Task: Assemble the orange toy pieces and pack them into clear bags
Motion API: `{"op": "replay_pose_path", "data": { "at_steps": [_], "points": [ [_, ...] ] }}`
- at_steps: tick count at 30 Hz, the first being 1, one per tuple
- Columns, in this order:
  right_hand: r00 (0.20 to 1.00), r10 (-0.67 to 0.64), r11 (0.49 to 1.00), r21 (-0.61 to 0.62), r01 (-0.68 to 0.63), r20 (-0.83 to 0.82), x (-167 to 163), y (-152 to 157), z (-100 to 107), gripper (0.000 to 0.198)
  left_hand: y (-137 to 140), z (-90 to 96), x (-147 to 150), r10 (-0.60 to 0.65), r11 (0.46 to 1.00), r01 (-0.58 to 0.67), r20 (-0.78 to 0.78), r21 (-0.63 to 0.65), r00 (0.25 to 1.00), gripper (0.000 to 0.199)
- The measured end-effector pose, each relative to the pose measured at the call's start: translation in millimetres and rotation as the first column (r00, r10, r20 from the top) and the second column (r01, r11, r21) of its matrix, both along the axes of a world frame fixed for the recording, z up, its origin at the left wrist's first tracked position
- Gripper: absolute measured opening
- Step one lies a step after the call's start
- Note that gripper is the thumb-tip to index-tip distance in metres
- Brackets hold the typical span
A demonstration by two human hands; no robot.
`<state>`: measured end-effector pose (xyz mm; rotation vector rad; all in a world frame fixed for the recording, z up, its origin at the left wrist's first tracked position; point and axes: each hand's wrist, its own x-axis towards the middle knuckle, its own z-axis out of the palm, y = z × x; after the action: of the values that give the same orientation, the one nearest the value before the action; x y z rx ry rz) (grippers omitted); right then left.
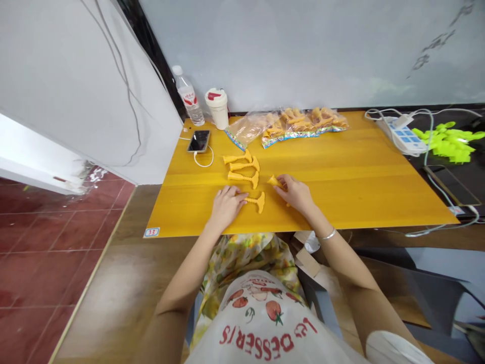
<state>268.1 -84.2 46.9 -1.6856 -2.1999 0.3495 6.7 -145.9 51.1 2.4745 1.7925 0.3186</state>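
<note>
Near the front of the yellow table [352, 192], my left hand [227, 203] is closed on the handle of a yellow toy hammer [259, 201], its head pointing right. My right hand [296, 192] grips another yellow toy hammer [273, 180]; the handle end shows past my fingers and most of the rest is hidden under the hand. Just beyond my left hand lie three more toy hammers, a near one [243, 177], a middle one [246, 165] and a far one [238, 157], side by side with their heads to the right.
Clear plastic bags [295, 124] of yellow toy pieces lie along the back edge. At back left stand a water bottle [188, 97] and a white cup [217, 108], with a charging phone [198, 141] before them. Right: a power strip [403, 136], cables and bright green pieces [447, 141].
</note>
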Motion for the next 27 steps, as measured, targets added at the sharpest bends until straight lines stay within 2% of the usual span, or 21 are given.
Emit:
{"op": "replay_pose_path", "data": {
  "at_steps": [4,8,12,14,16,19,24,27],
  "points": [
    [0.988,0.003,1.000,-0.007,-0.002,0.155,-1.7,0.5,2.3,0.031,10.2,11.0,12.2,0.050,0.995,-0.052,0.026,0.090,0.998,0.041],
    [0.972,0.019,1.000,0.012,-0.023,0.233,6.4,-10.0,4.7,0.037,58.4,22.0,20.6,0.156,0.976,-0.163,0.056,0.142,0.986,0.051],
    [0.945,-0.014,0.999,0.033,0.003,0.326,17.8,-19.4,3.3,0.034,119.5,11.7,32.0,0.271,0.962,-0.270,-0.019,0.037,0.962,0.058],
    [0.948,-0.028,0.999,0.039,0.016,0.316,23.9,-17.3,3.0,0.032,135.4,1.3,35.7,0.258,0.966,-0.259,-0.052,-0.011,0.965,0.057],
    [0.959,-0.053,0.998,0.060,0.037,0.277,26.6,-6.8,5.6,0.032,138.3,-8.3,37.0,0.200,0.980,-0.201,-0.041,-0.003,0.979,0.055],
    [0.976,-0.065,0.992,0.124,0.039,0.209,14.5,26.8,15.8,0.034,129.7,-15.6,35.7,0.096,0.995,-0.096,0.008,0.029,0.995,0.054],
    [0.983,0.073,0.977,0.186,-0.105,0.170,-53.6,103.1,32.1,0.036,115.9,-5.5,27.0,-0.079,0.997,0.081,0.124,-0.006,0.989,0.046],
    [0.964,0.140,0.973,0.149,-0.176,0.224,-96.4,135.5,30.4,0.034,103.9,3.8,12.8,-0.091,0.995,0.097,0.219,-0.017,0.971,0.047]
  ]
}}
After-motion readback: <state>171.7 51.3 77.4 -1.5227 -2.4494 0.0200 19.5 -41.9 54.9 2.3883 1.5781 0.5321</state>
